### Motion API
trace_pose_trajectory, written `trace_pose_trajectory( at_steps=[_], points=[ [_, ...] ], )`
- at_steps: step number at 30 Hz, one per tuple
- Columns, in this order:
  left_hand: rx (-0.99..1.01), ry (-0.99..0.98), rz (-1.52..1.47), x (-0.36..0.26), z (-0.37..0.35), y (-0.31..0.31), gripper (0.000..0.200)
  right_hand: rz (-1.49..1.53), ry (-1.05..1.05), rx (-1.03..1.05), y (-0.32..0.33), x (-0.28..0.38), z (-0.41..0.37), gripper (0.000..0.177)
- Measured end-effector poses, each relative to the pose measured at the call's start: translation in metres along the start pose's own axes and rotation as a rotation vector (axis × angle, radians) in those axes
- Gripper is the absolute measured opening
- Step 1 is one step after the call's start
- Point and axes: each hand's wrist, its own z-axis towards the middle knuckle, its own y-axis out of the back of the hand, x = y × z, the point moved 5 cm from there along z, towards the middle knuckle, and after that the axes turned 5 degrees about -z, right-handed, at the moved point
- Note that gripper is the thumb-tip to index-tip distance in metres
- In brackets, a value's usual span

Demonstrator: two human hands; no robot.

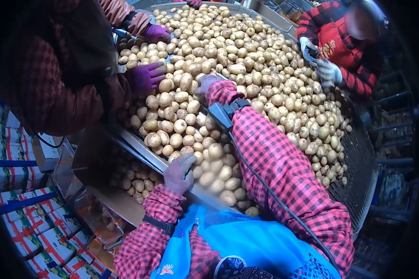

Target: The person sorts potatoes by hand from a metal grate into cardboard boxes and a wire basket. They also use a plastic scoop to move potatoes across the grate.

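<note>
A wide sorting table heaped with potatoes (265, 60) fills the middle of the view. My left hand (178, 174), in a greyish-purple glove, is at the near metal rim (146, 151) with thumb and fingers apart, beside several potatoes. Some potatoes (212, 174) to the right of it are blurred by motion. My right arm stretches across the heap. My right hand (207, 84), gloved too, lies among the potatoes near the table's middle; its fingers are mostly hidden, so whether it grips one does not show.
On the left, a co-worker's purple-gloved hands (146, 78) touch the heap. Another person's gloved hands (328, 72) are at the right edge. Below the rim, a cardboard box (118, 200) holds potatoes. Printed cartons (46, 232) are stacked at lower left.
</note>
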Motion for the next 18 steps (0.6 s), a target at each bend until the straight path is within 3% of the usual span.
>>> trace_pose_trajectory(
  at_steps=[2,3,7,11,13,14,16,17,18],
  points=[
    [0.011,0.013,0.007,0.004,-0.001,-0.002,0.046,-0.088,0.024,0.033,0.026,0.023,-0.039,0.048],
    [0.012,0.011,0.008,0.006,0.000,-0.003,0.046,-0.046,0.089,0.035,0.010,0.009,-0.021,0.041],
    [0.017,0.024,-0.002,0.004,-0.002,-0.002,0.045,0.521,0.582,-0.045,-0.048,-0.043,0.037,0.025],
    [0.025,0.061,-0.053,0.006,-0.001,-0.002,0.044,0.093,0.428,-0.222,-0.027,-0.028,-0.006,0.024],
    [0.015,0.065,-0.094,0.009,-0.002,-0.001,0.043,0.297,0.183,0.122,-0.007,-0.019,-0.009,0.046],
    [0.010,0.071,-0.138,0.012,-0.002,-0.001,0.042,0.261,0.287,-0.061,0.000,-0.015,-0.023,0.042],
    [-0.025,0.119,-0.265,0.022,-0.004,-0.001,0.037,0.714,0.098,-0.056,-0.006,-0.010,-0.046,0.034],
    [-0.029,0.165,-0.401,0.026,-0.008,-0.003,0.033,0.903,0.250,-0.110,-0.006,0.001,-0.060,0.033],
    [-0.027,0.491,-0.758,0.027,-0.014,-0.004,0.023,1.097,0.394,-0.162,-0.007,0.011,-0.077,0.032]
  ],
)
